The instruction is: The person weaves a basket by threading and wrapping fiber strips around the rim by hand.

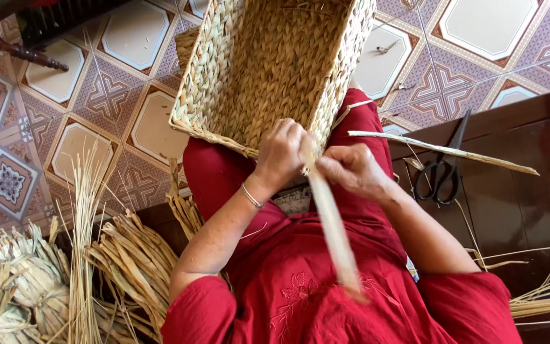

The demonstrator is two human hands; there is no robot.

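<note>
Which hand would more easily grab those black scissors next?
Probably the right hand: the scissors lie on the dark bench on its side. The left hand is clenched at the woven basket rim, farther off. Both grip the pale strip.

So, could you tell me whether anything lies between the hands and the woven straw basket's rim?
Nothing visible: the left hand grips the pale flat straw strip at the woven straw basket rim, the right hand beside it.
</note>
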